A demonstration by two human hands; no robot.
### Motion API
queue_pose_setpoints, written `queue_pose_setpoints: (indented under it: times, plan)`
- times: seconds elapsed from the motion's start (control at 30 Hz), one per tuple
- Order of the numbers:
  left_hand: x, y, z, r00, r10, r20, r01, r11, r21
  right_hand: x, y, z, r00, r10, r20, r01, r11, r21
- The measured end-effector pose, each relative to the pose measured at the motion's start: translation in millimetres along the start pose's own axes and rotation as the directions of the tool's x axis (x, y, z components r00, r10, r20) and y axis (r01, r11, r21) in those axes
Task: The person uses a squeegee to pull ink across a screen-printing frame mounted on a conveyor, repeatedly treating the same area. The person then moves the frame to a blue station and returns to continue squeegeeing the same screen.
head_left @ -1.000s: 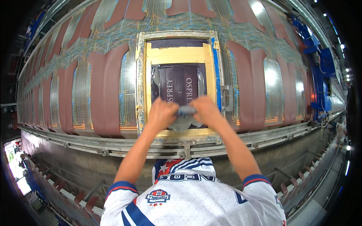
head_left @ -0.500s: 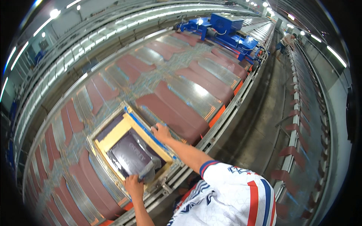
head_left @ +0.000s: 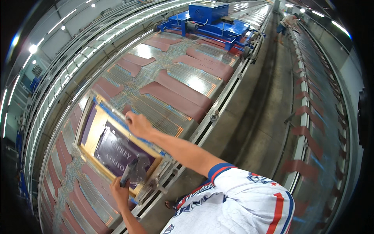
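Observation:
A screen-printing frame (head_left: 156, 163) with purple mesh, yellow borders and blue tape along one side is held tilted over the long print table. My right hand (head_left: 140, 125) is closed around its taped right-hand side. At the near-left corner, my left hand (head_left: 120, 191) is closed on the squeegee (head_left: 134, 171), a grey ink-smeared tool resting over the mesh; whether these fingers also grip the frame is hard to see. Dark ink lies wet and shiny on the screen. Maroon fabric pieces (head_left: 177, 99) lie flat in rows on the table, and one farther piece (head_left: 208, 66) bears dark printed lettering.
A blue wheeled machine (head_left: 210, 23) straddles the table's far part. Along the near edge runs a metal rail (head_left: 212, 119) with fittings. To the right are a concrete aisle (head_left: 249, 109) and another table with maroon pieces (head_left: 300, 166); a person (head_left: 288, 25) leans over it far off.
Both hands have brought the frame up off the table and leftward, and it now tilts. The squeegee has come along with it. My view has shifted, showing more aisle.

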State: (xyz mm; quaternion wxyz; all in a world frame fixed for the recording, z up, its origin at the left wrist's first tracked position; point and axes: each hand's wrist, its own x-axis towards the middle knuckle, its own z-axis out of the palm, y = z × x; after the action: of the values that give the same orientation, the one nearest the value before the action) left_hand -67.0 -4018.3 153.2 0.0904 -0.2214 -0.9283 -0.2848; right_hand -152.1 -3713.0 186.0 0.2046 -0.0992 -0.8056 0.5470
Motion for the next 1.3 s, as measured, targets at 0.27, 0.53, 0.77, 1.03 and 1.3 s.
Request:
queue_pose_setpoints:
  times: [0.27,0.53,0.77,1.03,1.3]
  plan:
    - [97,151,140,0.988,0.146,-0.039,-0.15,0.978,-0.144,106,117,-182,0.995,-0.051,-0.089,0.033,0.981,-0.191]
    - [199,275,275,0.982,0.115,0.149,-0.095,0.986,-0.135,217,225,-333,0.999,-0.003,-0.041,-0.014,0.92,-0.391]
    - [217,315,333,0.968,0.145,0.205,-0.157,0.987,0.042,241,338,-373,0.998,0.048,-0.031,-0.057,0.91,-0.411]
    - [143,310,319,0.943,0.173,0.284,-0.202,0.976,0.076,228,351,-357,0.974,0.228,-0.011,-0.221,0.929,-0.298]
    - [159,317,332,0.958,0.143,0.249,-0.188,0.968,0.168,234,369,-351,0.996,0.087,-0.009,-0.086,0.967,-0.241]
